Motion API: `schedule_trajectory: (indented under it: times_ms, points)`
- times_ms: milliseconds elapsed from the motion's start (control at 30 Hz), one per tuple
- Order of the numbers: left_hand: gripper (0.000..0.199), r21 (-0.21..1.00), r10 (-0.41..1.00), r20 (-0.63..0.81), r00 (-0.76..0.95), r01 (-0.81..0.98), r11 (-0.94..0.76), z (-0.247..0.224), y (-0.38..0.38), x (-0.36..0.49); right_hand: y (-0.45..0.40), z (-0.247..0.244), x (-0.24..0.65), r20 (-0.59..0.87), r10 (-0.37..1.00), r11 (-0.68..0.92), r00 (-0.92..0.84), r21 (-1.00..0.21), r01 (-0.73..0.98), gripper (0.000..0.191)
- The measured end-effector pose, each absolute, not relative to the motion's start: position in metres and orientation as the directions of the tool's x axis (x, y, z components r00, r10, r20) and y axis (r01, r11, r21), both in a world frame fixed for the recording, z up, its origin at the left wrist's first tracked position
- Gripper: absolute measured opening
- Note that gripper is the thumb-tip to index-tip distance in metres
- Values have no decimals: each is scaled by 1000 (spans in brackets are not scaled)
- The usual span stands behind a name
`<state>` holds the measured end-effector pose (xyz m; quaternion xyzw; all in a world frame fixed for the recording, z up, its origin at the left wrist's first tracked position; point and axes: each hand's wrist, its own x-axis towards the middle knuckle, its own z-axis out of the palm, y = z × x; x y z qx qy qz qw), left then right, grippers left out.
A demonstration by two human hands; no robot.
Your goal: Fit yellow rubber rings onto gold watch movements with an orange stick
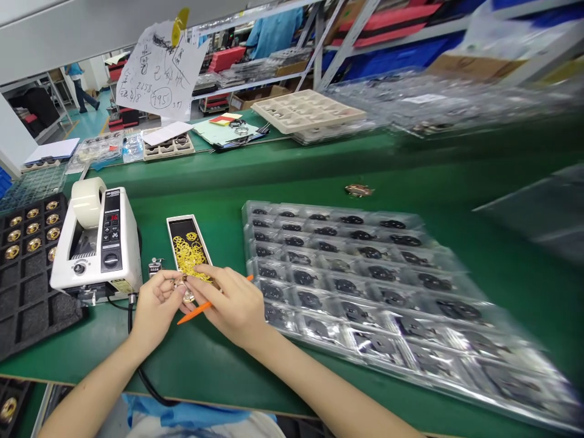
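Observation:
My left hand (157, 304) pinches a small shiny gold-rimmed piece (188, 295) between thumb and fingers. Its finer details are too small to make out. My right hand (235, 301) is closed around an orange pointed stick (196, 312), whose tip points down to the left, while its thumb and index finger touch the top of the gold-rimmed piece. Just behind both hands lies a narrow white box (170, 234) with a dark inside, holding many yellow rings (188, 250). A small metal counter-like device (156, 266) stands beside the box, to its left.
A white tape dispenser (125, 213) stands left, with a black tray (41, 313) of gold round parts beyond it. Clear plastic trays (319, 261) with dark parts cover the right side. One loose metal part (359, 190) lies behind them. A beige tray (310, 109) rests on the back ledge.

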<state>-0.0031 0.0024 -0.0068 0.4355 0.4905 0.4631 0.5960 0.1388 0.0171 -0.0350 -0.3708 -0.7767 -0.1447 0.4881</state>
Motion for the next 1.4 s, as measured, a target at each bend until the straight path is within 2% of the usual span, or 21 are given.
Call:
schedule_trajectory:
  times_ms: [133, 300, 400, 767, 1000, 1167, 1400]
  points:
    - [29, 979, 986, -154, 60, -123, 160, -9, -2, -1, 19, -36, 139, 856, 450, 738, -255, -195, 646, 12]
    - [23, 1000, 999, -16, 49, 19, 16, -19, -8, -2, 19, -35, 140, 868, 399, 751, -295, -125, 648, 13]
    - [23, 995, 998, 31, 49, 93, -36, -22, -9, -3, 19, -35, 140, 869, 397, 759, -294, -131, 638, 11]
    - [25, 983, 996, 68, 55, 168, -77, -21, -12, -3, 20, -38, 140, 875, 379, 760, -300, -110, 640, 12]
    - [26, 986, 999, 9, 48, 163, -17, -20, -13, -3, 20, -39, 146, 866, 329, 780, -378, -23, 625, 15]
    - [27, 973, 997, 65, 43, 221, -73, -24, -12, -3, 20, -40, 146, 855, 316, 781, -412, 12, 625, 15]
    - [25, 950, 990, 134, 45, 277, -141, -24, -13, -2, 14, -38, 138, 874, 367, 743, -319, -69, 666, 9]
